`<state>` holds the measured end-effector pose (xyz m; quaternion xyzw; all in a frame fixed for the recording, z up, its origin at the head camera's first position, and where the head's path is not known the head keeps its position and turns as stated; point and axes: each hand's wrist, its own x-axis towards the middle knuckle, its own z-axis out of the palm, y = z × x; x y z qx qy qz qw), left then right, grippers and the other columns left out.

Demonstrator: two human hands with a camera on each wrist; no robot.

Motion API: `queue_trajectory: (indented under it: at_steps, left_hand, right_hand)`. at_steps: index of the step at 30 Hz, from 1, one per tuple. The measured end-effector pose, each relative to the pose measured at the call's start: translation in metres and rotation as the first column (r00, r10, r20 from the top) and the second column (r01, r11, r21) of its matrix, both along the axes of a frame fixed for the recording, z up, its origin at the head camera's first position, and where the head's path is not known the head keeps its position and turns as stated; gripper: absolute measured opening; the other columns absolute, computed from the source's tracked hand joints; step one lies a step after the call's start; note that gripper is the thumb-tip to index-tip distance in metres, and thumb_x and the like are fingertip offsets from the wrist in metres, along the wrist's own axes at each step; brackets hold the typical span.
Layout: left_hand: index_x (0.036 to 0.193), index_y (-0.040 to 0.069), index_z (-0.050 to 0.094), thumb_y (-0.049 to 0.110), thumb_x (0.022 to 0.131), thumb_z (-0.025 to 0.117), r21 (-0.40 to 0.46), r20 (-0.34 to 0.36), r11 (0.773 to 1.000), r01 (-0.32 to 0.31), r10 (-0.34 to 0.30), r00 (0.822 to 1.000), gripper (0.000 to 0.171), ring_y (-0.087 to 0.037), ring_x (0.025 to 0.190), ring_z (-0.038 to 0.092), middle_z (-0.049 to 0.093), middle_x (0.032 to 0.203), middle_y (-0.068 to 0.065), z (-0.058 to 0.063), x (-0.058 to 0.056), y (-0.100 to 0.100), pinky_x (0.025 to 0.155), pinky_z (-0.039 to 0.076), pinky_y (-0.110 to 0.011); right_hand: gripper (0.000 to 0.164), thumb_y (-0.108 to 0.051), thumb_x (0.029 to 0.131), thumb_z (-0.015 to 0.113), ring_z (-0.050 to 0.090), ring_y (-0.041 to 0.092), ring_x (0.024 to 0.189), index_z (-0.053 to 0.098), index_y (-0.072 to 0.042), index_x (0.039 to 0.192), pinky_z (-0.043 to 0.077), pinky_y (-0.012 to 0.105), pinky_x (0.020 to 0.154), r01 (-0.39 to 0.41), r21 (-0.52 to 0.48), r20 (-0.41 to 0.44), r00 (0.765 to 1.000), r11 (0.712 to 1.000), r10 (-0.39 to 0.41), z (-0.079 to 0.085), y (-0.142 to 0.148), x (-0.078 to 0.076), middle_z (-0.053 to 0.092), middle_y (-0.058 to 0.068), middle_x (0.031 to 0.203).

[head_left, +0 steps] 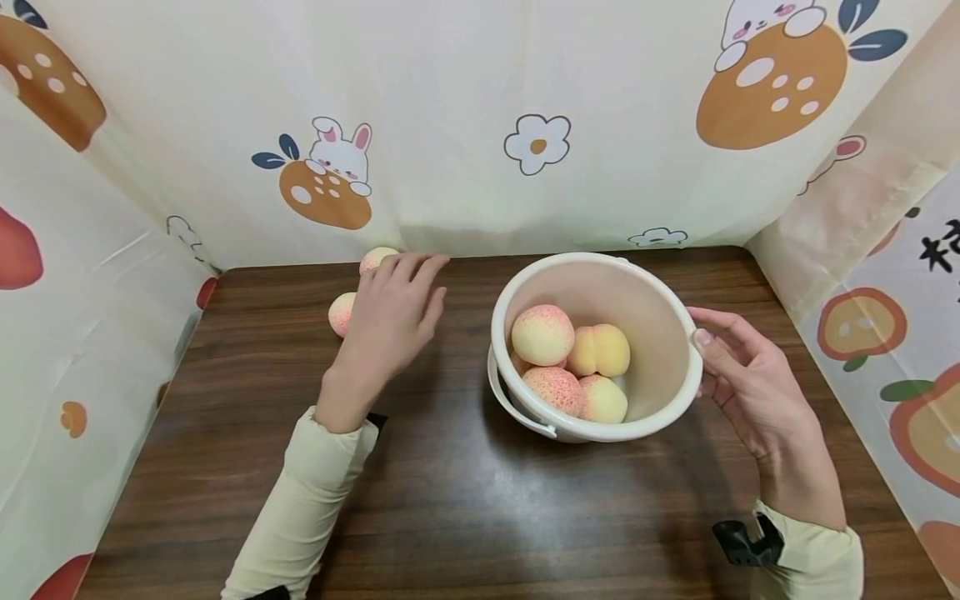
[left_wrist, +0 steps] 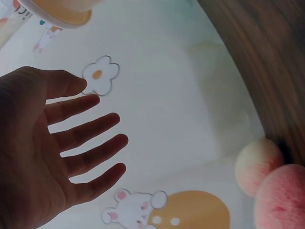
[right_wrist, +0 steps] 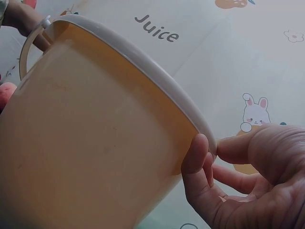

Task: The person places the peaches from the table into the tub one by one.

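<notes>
A pale bucket (head_left: pixel 675 408) with a white rim stands on the dark table, its inside facing me. In it lie several toy peaches (head_left: pixel 543 335), some speckled pink, one plain yellow (head_left: pixel 600 350). My right hand (head_left: pixel 765 392) pinches the bucket's rim at the right side, thumb on top; the right wrist view shows the fingers (right_wrist: pixel 195 155) against the outer wall. Over the table to the left is my left hand (head_left: pixel 393 312), fingers spread and nothing in them. Beside it, partly covered, sit two peaches, one at the back (head_left: pixel 377 258) and one nearer (head_left: pixel 341 314).
The wood-grain table (head_left: pixel 450 517) meets a printed curtain (head_left: pixel 450 167) along its back edge. More printed cloth (head_left: pixel 885 400) borders the right side. The bucket's handle (head_left: pixel 517 408) hangs down at its left front.
</notes>
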<state>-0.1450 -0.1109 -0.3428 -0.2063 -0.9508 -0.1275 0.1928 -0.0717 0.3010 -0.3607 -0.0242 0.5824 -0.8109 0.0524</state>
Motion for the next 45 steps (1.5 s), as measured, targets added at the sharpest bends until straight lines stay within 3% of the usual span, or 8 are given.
queue_trajectory:
  at_steps: [11,22,31,37,45]
  left_hand:
    - [0.139,0.010,0.062,0.024,0.105,0.057,0.026,0.069,0.993,-0.113,0.111,0.991,0.037,-0.042,0.126,0.057,0.064,0.134,-0.016,-0.022,-0.007,-0.026,0.094,0.048,-0.062]
    - [0.136,0.005,0.060,0.024,0.103,0.058,0.004,0.175,0.973,-0.232,0.228,0.958,0.037,-0.048,0.128,0.053,0.059,0.140,-0.022,-0.042,-0.013,-0.052,0.099,0.045,-0.067]
    - [0.137,0.007,0.060,0.022,0.104,0.055,0.019,0.263,0.957,-0.290,0.275,0.925,0.037,-0.052,0.131,0.049,0.058,0.141,-0.024,-0.060,-0.022,-0.069,0.100,0.043,-0.071]
    - [0.132,0.001,0.062,0.023,0.103,0.053,-0.002,0.288,0.950,-0.313,0.300,0.909,0.037,-0.054,0.132,0.047,0.056,0.141,-0.026,-0.070,-0.026,-0.079,0.098,0.043,-0.072]
    - [0.139,0.003,0.059,0.028,0.104,0.050,0.011,0.359,0.946,-0.324,0.299,0.884,0.043,-0.054,0.133,0.044,0.052,0.145,-0.028,-0.083,-0.031,-0.084,0.098,0.043,-0.074]
  right_hand:
    - [0.034,0.002,0.106,0.051,0.075,0.014,0.072,0.060,-0.007,0.138,0.059,0.025,0.057,0.005,0.004,0.006,1.000,1.000,-0.005,0.000,0.001,0.000,0.076,0.005,0.104]
    - [0.035,0.002,0.106,0.051,0.074,0.012,0.074,0.060,-0.006,0.138,0.059,0.025,0.057,0.014,0.003,0.000,1.000,1.000,-0.014,0.000,-0.001,0.000,0.075,0.005,0.104]
    - [0.035,0.002,0.106,0.051,0.074,0.012,0.074,0.060,-0.007,0.138,0.059,0.025,0.057,0.014,0.004,-0.001,1.000,1.000,-0.014,-0.001,-0.001,0.000,0.075,0.005,0.104]
    - [0.035,0.001,0.106,0.051,0.074,0.012,0.074,0.060,-0.007,0.138,0.059,0.025,0.057,0.016,0.008,0.001,1.000,1.000,-0.016,-0.001,-0.001,0.001,0.076,0.004,0.104]
    - [0.035,0.001,0.106,0.051,0.075,0.013,0.075,0.060,-0.007,0.139,0.059,0.025,0.057,0.018,0.005,0.002,1.000,1.000,-0.018,-0.001,-0.001,0.001,0.075,0.005,0.105]
